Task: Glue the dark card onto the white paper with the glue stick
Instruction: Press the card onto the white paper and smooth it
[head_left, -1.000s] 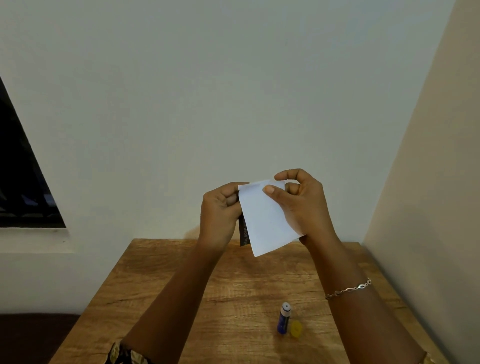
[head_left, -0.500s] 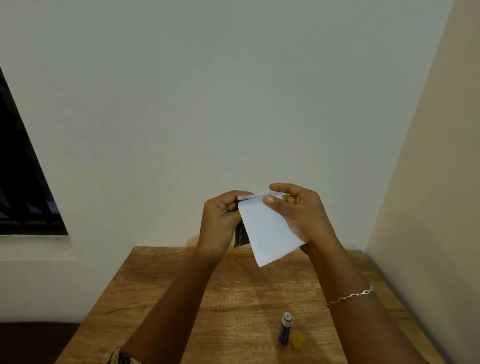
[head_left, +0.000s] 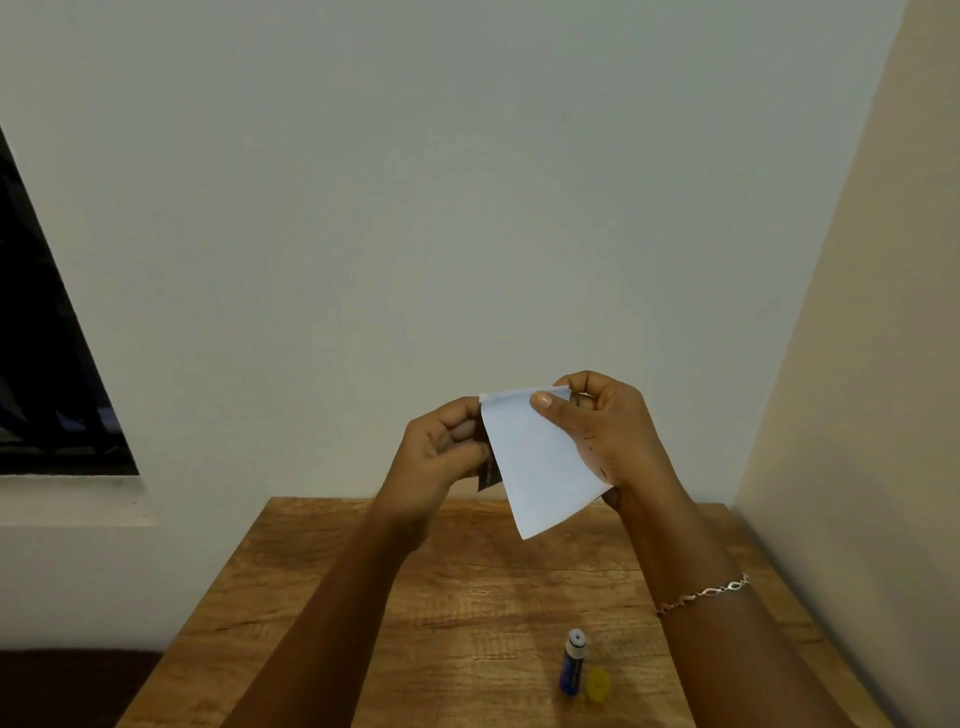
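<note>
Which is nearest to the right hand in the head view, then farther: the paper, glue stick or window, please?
1. Paper: pinched in the right hand itself.
2. Glue stick: standing on the table, below.
3. Window: far left, in the wall.

Plain room, likely home: bare pale walls (head_left: 467, 208) meeting in corner, dark window (head_left: 47, 364) with white sill at left, small wooden surface (head_left: 467, 597) against wall.
</note>
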